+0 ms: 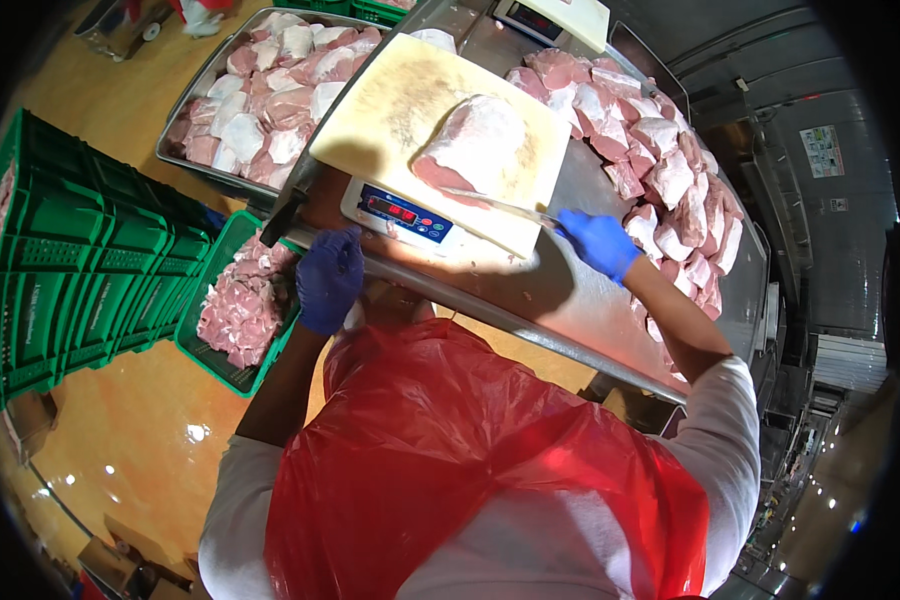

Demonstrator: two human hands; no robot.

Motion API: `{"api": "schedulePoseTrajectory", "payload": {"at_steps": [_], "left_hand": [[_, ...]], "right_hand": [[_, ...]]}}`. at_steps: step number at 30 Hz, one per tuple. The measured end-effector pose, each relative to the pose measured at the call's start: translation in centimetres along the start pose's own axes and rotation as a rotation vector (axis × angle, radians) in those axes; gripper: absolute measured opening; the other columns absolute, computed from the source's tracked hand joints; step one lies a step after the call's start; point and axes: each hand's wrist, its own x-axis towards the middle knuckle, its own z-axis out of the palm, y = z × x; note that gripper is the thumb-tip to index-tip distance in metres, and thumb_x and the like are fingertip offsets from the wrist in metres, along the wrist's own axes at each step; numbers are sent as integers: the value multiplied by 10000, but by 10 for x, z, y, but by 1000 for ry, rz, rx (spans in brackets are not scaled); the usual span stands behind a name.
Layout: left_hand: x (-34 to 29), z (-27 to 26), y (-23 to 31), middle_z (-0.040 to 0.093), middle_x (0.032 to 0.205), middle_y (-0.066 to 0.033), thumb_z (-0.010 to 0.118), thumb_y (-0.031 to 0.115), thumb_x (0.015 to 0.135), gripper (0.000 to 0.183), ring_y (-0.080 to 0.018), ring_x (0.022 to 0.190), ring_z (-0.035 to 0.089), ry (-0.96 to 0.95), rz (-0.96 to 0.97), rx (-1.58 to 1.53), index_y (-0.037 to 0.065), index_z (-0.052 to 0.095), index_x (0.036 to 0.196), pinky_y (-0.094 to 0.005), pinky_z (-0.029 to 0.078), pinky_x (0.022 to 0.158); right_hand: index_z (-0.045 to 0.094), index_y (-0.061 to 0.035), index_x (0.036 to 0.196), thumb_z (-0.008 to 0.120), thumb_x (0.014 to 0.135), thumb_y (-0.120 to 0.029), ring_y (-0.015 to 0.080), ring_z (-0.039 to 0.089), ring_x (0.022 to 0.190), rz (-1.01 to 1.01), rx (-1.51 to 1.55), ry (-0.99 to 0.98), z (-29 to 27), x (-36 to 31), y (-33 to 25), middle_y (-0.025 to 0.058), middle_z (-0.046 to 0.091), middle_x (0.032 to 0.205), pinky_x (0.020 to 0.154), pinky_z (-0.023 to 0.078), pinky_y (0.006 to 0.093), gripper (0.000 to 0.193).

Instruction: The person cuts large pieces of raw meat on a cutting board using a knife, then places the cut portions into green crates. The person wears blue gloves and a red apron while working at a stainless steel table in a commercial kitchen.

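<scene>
In my blue-gloved right hand is a knife, its blade pointing left across the cutting board. The blade lies along the near edge of a large piece of raw meat with a pale fat layer. My left hand, gloved too, hangs off the table's near edge beside a green crate of meat trimmings. Its fingers are curled in, and whatever they may hold is hidden. The board rests over a digital scale with a lit red display.
Cut meat pieces are heaped on the steel table at right. A metal tub of meat stands at far left, near stacked green crates. A black handle juts from the table's left edge. Another scale sits at the back.
</scene>
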Motion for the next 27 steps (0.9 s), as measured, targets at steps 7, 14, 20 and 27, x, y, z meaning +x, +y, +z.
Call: {"api": "schedulePoseTrajectory", "payload": {"at_steps": [7, 14, 20, 27], "left_hand": [[49, 68, 92, 636, 1060, -124, 733, 108, 859, 354, -298, 913, 633, 116, 216, -39, 108, 648, 1203, -389, 542, 756], [85, 132, 76, 629, 1033, -101, 784, 58, 771, 359, -318, 917, 599, 269, 326, 218, 96, 635, 1095, -416, 510, 758], [67, 133, 63, 648, 968, -104, 793, 2, 721, 346, -309, 864, 628, 376, 309, -3, 88, 624, 1011, -402, 523, 746], [66, 137, 58, 665, 988, -99, 782, 22, 734, 305, -309, 882, 643, 402, 230, -48, 102, 615, 976, -407, 536, 764]], "right_hand": [[567, -66, 1012, 597, 989, -219, 435, 628, 753, 80, 243, 480, 7, -13, -13, 188, 635, 923, 624, 516, 490, 157], [549, -63, 1066, 586, 984, -196, 440, 636, 772, 58, 328, 513, 25, 21, -34, 219, 633, 881, 645, 517, 507, 160], [517, -77, 1146, 577, 959, -150, 433, 651, 765, -18, 211, 307, 13, 13, -14, 216, 637, 890, 633, 524, 511, 210], [513, -62, 1160, 547, 964, -166, 436, 664, 775, -92, 208, 231, -13, 76, -56, 242, 661, 914, 654, 527, 521, 224]]}}
